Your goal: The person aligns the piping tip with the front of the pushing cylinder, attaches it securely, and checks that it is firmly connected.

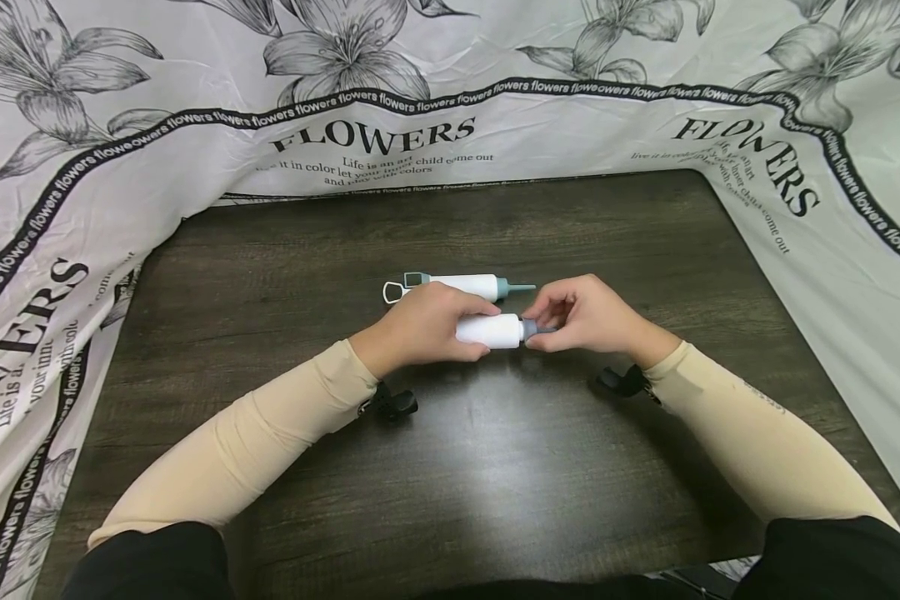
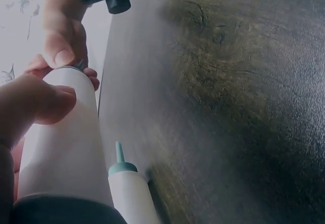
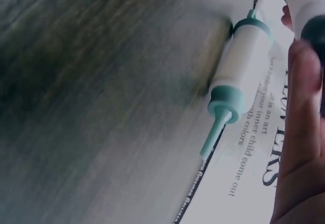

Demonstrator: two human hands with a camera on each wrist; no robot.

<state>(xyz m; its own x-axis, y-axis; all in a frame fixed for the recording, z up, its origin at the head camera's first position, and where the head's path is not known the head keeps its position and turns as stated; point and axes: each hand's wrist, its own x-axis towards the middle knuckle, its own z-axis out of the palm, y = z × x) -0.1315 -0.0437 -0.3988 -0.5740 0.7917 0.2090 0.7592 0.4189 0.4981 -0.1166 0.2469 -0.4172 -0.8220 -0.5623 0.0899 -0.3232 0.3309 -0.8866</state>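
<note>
My left hand (image 1: 427,329) grips the white barrel (image 1: 491,332) of a large syringe, held lengthwise just in front of a second one. At its right end is a grey-blue nozzle cap (image 1: 529,329), pinched between the thumb and fingers of my right hand (image 1: 588,318). Behind lies the other white syringe (image 1: 476,286) on the table, with a teal cap and thin teal nozzle (image 3: 216,127) pointing right. A teal square handle (image 1: 416,279) is at its left end. In the left wrist view, a dark rim (image 2: 61,211) shows at the held barrel's near end.
A white ring-shaped handle (image 1: 393,292) lies left of my left hand; what it joins is hidden. The dark wooden table (image 1: 457,483) is bordered at the back and sides by a white flower-print cloth (image 1: 555,142). Dark wrist-camera mounts (image 1: 396,404) hang below both wrists.
</note>
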